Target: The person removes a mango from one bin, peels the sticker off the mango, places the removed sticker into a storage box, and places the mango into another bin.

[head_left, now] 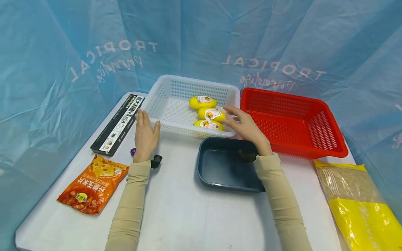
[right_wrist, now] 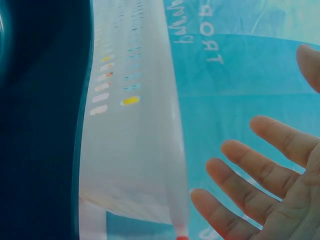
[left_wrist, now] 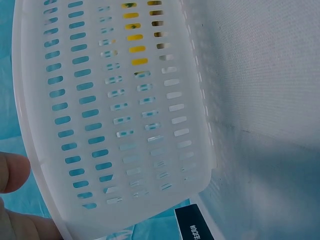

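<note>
A white perforated basket [head_left: 172,104] stands at the back middle of the table. Three yellow oval items with white labels lie in its right half; one labelled yellow item [head_left: 202,102] sits farthest back. My left hand [head_left: 146,137] is at the basket's front left corner, fingers straight and together, thumb apart. In the left wrist view its thumb [left_wrist: 14,172] is beside the rim; whether it touches is unclear. My right hand [head_left: 248,129] is over the basket's right front corner, near the yellow items. Its fingers [right_wrist: 250,175] are spread and hold nothing.
A dark blue bin [head_left: 226,167] stands in front of the white basket, partly under my right forearm. Right of it is a red basket [head_left: 326,150]. A pasta box [head_left: 117,125] and orange snack bag [head_left: 94,184] lie left, a yellow bag [head_left: 361,205] right.
</note>
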Demonstrator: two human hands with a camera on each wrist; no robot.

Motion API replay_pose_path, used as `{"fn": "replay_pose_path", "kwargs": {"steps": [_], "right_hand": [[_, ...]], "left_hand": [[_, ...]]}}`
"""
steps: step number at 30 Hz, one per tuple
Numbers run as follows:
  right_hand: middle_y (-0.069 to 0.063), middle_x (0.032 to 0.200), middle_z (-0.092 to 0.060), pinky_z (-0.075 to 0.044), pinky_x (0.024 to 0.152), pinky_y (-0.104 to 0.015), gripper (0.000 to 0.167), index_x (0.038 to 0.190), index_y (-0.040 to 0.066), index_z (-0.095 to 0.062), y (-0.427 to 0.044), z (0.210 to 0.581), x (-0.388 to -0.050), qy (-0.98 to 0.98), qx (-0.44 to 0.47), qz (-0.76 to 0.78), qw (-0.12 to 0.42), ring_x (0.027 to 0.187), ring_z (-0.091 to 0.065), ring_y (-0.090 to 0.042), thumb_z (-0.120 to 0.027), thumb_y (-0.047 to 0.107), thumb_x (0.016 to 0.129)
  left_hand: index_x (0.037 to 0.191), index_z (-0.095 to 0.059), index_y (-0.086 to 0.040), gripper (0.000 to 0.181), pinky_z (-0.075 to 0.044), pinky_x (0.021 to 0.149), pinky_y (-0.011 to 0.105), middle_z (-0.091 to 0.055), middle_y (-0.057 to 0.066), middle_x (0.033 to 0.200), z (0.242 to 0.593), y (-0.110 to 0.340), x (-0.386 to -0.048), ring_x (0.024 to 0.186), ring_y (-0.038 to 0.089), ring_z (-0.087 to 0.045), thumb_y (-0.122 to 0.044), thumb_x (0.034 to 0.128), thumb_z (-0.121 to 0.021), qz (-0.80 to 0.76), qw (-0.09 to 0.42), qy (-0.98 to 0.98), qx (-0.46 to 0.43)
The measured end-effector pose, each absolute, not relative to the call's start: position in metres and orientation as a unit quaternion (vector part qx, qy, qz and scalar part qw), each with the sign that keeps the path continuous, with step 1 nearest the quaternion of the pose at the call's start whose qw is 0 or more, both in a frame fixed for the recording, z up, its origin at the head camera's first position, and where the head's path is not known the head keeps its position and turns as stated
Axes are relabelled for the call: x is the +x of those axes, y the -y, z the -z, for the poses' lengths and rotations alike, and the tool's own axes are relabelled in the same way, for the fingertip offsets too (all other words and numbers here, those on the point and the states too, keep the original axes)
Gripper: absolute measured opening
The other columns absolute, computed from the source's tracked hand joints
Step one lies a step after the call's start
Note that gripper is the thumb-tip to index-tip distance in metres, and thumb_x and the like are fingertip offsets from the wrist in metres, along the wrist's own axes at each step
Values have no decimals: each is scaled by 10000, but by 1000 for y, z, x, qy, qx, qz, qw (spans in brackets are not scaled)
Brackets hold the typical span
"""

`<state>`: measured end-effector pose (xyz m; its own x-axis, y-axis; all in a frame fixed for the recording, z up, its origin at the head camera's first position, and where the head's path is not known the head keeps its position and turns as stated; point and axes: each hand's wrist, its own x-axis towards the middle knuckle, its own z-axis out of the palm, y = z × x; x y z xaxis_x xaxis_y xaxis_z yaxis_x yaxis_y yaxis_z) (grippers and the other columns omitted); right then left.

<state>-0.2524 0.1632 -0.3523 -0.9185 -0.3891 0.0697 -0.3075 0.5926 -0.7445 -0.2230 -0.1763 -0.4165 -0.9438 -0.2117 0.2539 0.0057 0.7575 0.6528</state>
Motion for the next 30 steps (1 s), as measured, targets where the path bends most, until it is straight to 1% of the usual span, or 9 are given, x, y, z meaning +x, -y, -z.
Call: {"fn": "replay_pose_path", "kwargs": {"steps": [5, 14, 18, 21, 24, 30], "right_hand": [[-90, 1481, -445, -427, 1051, -540, 654, 1477, 214, -401, -153, 355, -258, -883, -200, 419, 66, 1320, -438, -370, -633, 404, 895], [-92, 1493, -433, -435, 1068, -491, 604, 1463, 155, -424, -137, 362, -270, -879, -218, 410, 107, 1365, -420, -337, -627, 317, 918], [-127, 1485, -438, -440, 1062, -492, 584, 1454, 100, -431, -130, 365, -276, -875, -236, 406, 116, 1357, -429, -361, -613, 269, 926], [-148, 1478, -444, -421, 1078, -496, 567, 1449, 71, -431, -127, 367, -279, -875, -244, 401, 117, 1344, -440, -369, -600, 233, 932], [-139, 1477, -451, -392, 1100, -501, 566, 1449, 83, -435, -123, 367, -281, -882, -245, 386, 117, 1341, -442, -356, -599, 233, 929], [-113, 1467, -469, -370, 1110, -511, 576, 1444, 170, -457, -117, 370, -285, -899, -228, 352, 127, 1341, -435, -321, -628, 302, 910]], "left_hand": [[1513, -92, 79, 706, -116, 1207, 549, 57, 173, 1624, 417, 176, -223, 1487, 418, 3, -318, 1025, -412, 341, 156, 925, 60], [1516, -93, 73, 705, -126, 1205, 549, 60, 156, 1626, 419, 176, -223, 1487, 420, -7, -330, 1027, -403, 336, 160, 926, 59], [1517, -92, 70, 704, -125, 1205, 549, 61, 153, 1627, 419, 176, -223, 1488, 419, -7, -332, 1028, -400, 336, 161, 926, 58], [1517, -96, 71, 704, -125, 1206, 548, 58, 156, 1627, 419, 176, -224, 1489, 417, -5, -331, 1027, -403, 336, 162, 926, 58], [1516, -101, 73, 705, -126, 1206, 549, 51, 160, 1627, 420, 177, -224, 1490, 415, -4, -329, 1025, -409, 335, 163, 926, 57], [1519, -101, 64, 707, -119, 1206, 549, 51, 151, 1629, 419, 176, -224, 1489, 417, -7, -331, 1024, -414, 337, 159, 926, 61]]}}
